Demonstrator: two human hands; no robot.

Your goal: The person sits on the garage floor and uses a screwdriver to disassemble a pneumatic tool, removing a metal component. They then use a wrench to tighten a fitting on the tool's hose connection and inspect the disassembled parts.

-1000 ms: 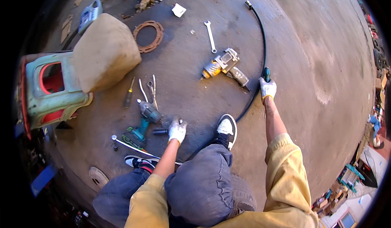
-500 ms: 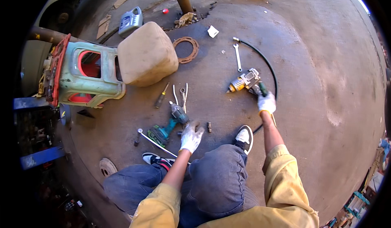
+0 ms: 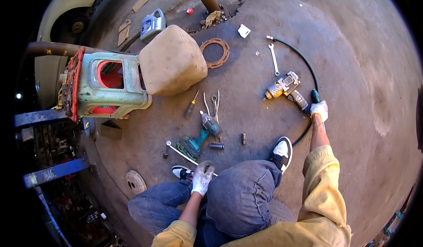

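My right hand [image 3: 319, 110], in a white work glove, is closed around a green-handled screwdriver [image 3: 315, 96], its thin shaft showing below the fist. It is beside a black air hose [image 3: 309, 66] and right of a yellow and silver impact wrench [image 3: 287, 86] lying on the floor. My left hand [image 3: 202, 177], also gloved, hovers over the long silver wrench bar [image 3: 180, 152], fingers loosely bent and apart; contact with the bar is unclear. Ahead of it lie a teal cordless impact driver [image 3: 202, 137], a black socket [image 3: 217, 146] and a metal fitting [image 3: 243, 138].
A combination wrench [image 3: 274, 59], a yellow-handled screwdriver [image 3: 191, 105] and pliers [image 3: 216, 104] lie on the floor. Farther off are a rusty ring [image 3: 226, 55], a tan padded block [image 3: 172, 59], a green stool on its side [image 3: 90, 81] and a jug [image 3: 153, 25]. Blue metal bars [image 3: 57, 172] stand left.
My right hand has drawn the green-handled screwdriver away from the impact wrench, to the right. My left hand has pulled back toward me from the impact driver, uncovering the black socket. The view has shifted.
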